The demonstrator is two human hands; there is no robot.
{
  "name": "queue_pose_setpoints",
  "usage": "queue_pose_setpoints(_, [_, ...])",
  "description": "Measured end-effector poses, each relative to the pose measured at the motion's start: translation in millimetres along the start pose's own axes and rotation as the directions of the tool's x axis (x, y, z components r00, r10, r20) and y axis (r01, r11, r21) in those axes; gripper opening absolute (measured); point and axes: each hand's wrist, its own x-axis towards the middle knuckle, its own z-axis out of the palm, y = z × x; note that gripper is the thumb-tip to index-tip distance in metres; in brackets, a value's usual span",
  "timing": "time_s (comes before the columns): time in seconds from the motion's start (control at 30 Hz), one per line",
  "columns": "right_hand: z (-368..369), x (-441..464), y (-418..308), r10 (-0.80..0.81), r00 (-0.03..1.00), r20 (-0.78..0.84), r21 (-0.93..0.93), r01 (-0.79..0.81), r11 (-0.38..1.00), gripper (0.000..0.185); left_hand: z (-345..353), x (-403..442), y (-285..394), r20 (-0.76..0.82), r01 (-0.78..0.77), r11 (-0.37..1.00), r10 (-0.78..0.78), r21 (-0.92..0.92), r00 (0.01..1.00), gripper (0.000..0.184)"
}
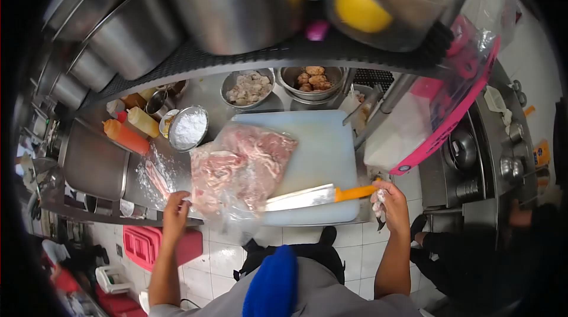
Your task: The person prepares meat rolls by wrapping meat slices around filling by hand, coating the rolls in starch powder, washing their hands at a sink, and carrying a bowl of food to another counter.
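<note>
**Steel worktop (205,92), with a chef's knife (319,195) laid crosswise near the front edge of a white cutting board (325,139)**

Close to the front edge of the board, the knife's long axis ran nearly parallel to that edge, its orange handle toward the right front corner and slightly farther from the body than the tip. The blade pointed left, its tip beside the clear plastic (236,215) around the raw meat (254,160), which covered the board's left part and overhung its left edge.

The right hand (392,201) was by far the nearer to the knife: its thumb and fingers met the butt of the handle just beyond the board's right edge, so the whole knife lay leftward from them. Whether they were clamped on it could not be told.

Across the meat, well apart from the knife, the left hand (176,207) hung over the worktop's front edge, fingertips close together just beside the plastic; whether they pinched any of it was unclear. A pale strip of meat (156,178) lay beyond those fingers on the floured steel.
</note>
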Motion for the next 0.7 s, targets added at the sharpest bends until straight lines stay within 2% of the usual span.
queue_pose_setpoints(0.03, [-20, -4, 0, 0.010, 1.000, 0.015, 0.003, -0.010, 1.000, 0.025, 22, -11, 21, -0.010, 0.004, 0.995, -0.005, -0.096, 1.000, 0.025])
queue_pose_setpoints(0.1, [-60, -16, -1, 0.081, 0.995, 0.050, 0.148, -0.088, 0.985, 0.026, 63, -25, 74, 0.041, -0.016, 0.990, 0.022, -0.140, 0.999, 0.025])
queue_pose_setpoints(0.17, [-94, -24, -3, 0.112, 0.992, 0.062, 0.138, -0.120, 0.983, 0.025, 102, -33, 118, 0.089, -0.064, 0.979, 0.083, -0.194, 0.993, 0.024])
queue_pose_setpoints(0.23, [-120, -29, -1, 0.149, 0.989, -0.019, 0.151, -0.145, 0.978, 0.025, 145, -40, 149, 0.131, -0.084, 0.932, 0.138, -0.352, 0.982, 0.024])
queue_pose_setpoints(0.27, [-134, -34, 0, 0.150, 0.989, -0.009, 0.150, -0.147, 0.978, 0.025, 166, -45, 165, 0.183, -0.085, 0.910, 0.172, -0.405, 0.968, 0.023])
queue_pose_setpoints(0.33, [-151, -39, 1, 0.088, 0.989, -0.115, 0.145, -0.071, 0.987, 0.026, 199, -45, 193, 0.291, -0.144, 0.869, 0.308, -0.473, 0.906, 0.023])
queue_pose_setpoints(0.37, [-156, -42, 0, 0.092, 0.989, -0.116, 0.134, -0.076, 0.988, 0.026, 214, -46, 207, 0.346, -0.182, 0.845, 0.390, -0.503, 0.853, 0.024])
queue_pose_setpoints(0.43, [-171, -51, -4, 0.013, 0.986, -0.169, 0.252, 0.030, 0.967, 0.025, 245, -44, 232, 0.387, -0.278, 0.793, 0.529, -0.543, 0.755, 0.023])
queue_pose_setpoints(0.47, [-183, -48, 1, 0.012, 0.988, -0.156, 0.243, 0.027, 0.970, 0.024, 256, -46, 246, 0.378, -0.277, 0.793, 0.525, -0.542, 0.763, 0.023])
queue_pose_setpoints(0.53, [-210, -38, 0, 0.054, 0.984, -0.167, 0.207, -0.019, 0.978, 0.023, 276, -44, 275, 0.320, -0.410, 0.729, 0.636, -0.548, 0.702, 0.021])
queue_pose_setpoints(0.6, [-242, -18, -2, 0.115, 0.975, -0.188, 0.187, -0.079, 0.979, 0.024, 299, -46, 293, 0.304, -0.385, 0.725, 0.622, -0.571, 0.722, 0.021])
queue_pose_setpoints(0.7, [-313, 31, 14, 0.070, 0.980, -0.186, 0.190, -0.034, 0.981, 0.023, 347, -46, 320, 0.297, -0.360, 0.731, 0.602, -0.580, 0.741, 0.020])
